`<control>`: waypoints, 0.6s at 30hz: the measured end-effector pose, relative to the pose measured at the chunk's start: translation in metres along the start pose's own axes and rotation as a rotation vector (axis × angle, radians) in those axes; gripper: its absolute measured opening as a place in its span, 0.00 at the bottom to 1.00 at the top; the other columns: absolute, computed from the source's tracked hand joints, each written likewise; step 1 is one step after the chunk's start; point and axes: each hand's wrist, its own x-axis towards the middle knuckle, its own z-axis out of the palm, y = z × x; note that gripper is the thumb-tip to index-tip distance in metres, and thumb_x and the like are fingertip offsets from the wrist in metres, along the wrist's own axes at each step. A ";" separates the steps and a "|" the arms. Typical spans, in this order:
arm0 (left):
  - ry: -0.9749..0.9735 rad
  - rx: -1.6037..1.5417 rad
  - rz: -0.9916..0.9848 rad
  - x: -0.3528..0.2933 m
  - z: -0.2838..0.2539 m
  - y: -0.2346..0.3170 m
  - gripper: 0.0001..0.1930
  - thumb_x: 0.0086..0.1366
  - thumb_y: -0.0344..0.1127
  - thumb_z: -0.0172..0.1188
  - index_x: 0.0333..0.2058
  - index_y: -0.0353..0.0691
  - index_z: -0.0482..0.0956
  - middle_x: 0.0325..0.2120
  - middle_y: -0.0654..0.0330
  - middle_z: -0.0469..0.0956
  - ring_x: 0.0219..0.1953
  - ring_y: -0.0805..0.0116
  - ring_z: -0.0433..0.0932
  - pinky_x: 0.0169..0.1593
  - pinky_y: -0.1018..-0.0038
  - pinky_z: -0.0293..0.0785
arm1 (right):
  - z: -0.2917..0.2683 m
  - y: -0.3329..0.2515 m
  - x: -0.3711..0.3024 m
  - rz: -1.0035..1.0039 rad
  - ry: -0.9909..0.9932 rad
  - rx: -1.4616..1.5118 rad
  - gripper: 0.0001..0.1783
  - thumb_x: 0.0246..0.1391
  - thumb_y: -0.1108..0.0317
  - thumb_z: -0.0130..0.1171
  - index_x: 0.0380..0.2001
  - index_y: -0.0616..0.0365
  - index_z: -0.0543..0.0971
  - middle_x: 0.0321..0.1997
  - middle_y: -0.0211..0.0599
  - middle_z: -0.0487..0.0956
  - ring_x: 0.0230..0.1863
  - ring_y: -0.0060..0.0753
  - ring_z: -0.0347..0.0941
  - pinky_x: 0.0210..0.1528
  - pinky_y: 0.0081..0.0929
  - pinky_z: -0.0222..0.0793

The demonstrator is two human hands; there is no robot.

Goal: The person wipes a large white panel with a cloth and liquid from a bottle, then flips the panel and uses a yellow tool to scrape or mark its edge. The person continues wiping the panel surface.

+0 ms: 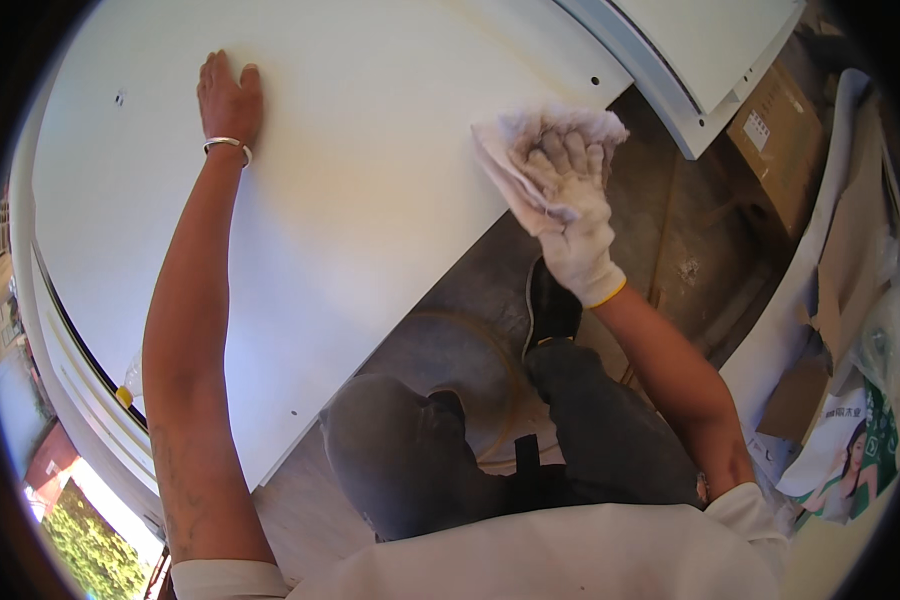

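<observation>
Fluffy cloth (505, 160) at 1 o'clock, prob. light & floppy, best held bunched mid-pad; R hand (575, 215) gloved, fingers splayed on it, L hand (232, 103) unclenched on white panel (340, 180), approx. 10–11 o'clock.

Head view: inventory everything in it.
Large flat panel: one, white, centre-left
Angular flat panelling: count unclear, white, upper right
Rectangular cardboard box: one, brown, upper right
Printed packaging: count unclear, green-white, lower right
Floor: one, grey-brown, beneath
Fluffy folded cloth: one, pinkish-white, under right hand
Round metal bracelet: one, silver, left wrist
Knit glove: one, white, right hand
Shoe: one visible, black, centre
Trousers: one pair, dark grey, lower centre
Left hand: one, bare, on large panel
Right hand: one, gloved, on cloth
</observation>
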 end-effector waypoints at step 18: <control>0.151 -0.435 -0.633 -0.320 -0.205 0.009 0.17 0.69 0.20 0.58 0.55 0.34 0.80 0.48 0.54 0.83 0.56 0.64 0.78 0.62 0.69 0.74 | -0.003 -0.047 0.022 -0.405 -0.284 0.028 0.23 0.68 0.56 0.55 0.59 0.54 0.84 0.66 0.46 0.81 0.75 0.53 0.70 0.81 0.54 0.50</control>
